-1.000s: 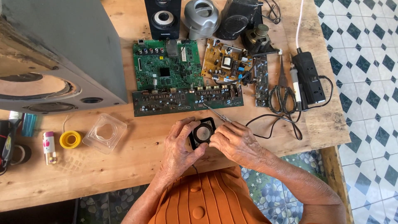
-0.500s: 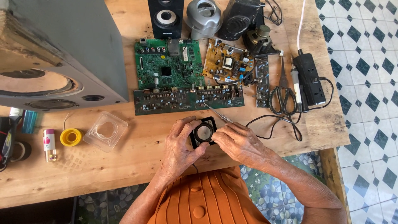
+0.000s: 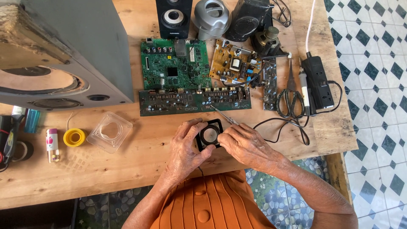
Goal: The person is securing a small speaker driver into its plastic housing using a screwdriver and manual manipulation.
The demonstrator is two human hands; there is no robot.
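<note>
At the near edge of the wooden table (image 3: pixel 127 169), about midway along it, both hands were closed around a small square black speaker (image 3: pixel 209 135) with a round silvery cone. The left hand (image 3: pixel 186 146) wrapped its left side, the thumb lying across the lower corner and the fingers curled over the top edge. The right hand (image 3: pixel 243 144) pressed against its right side and gripped a thin metal-tipped tool (image 3: pixel 222 115), whose tip pointed up and left toward the long dark circuit board (image 3: pixel 195 101).

Left of the hands, still toward the near edge, lay a clear square plastic lid (image 3: pixel 109 131), then a yellow spool (image 3: pixel 75 137) and a small pink-and-white tube (image 3: pixel 52 145), each just beside the next. A black cable (image 3: pixel 288 129) looped to the right of the hands.

Beyond the long board sat a green circuit board (image 3: pixel 176 63) touching it, with a yellowish board (image 3: pixel 235 63) to its right and a narrow grey board (image 3: pixel 269 82) further right. Scissors (image 3: pixel 290 95) lay beside that, next to a black power strip (image 3: pixel 319 82) near the right edge.

A large grey speaker cabinet (image 3: pixel 63 55) lay on its side filling the far left corner. Along the far edge stood a small black speaker box (image 3: pixel 174 18), a silver domed housing (image 3: pixel 212 17) and a black device (image 3: pixel 248 19).
</note>
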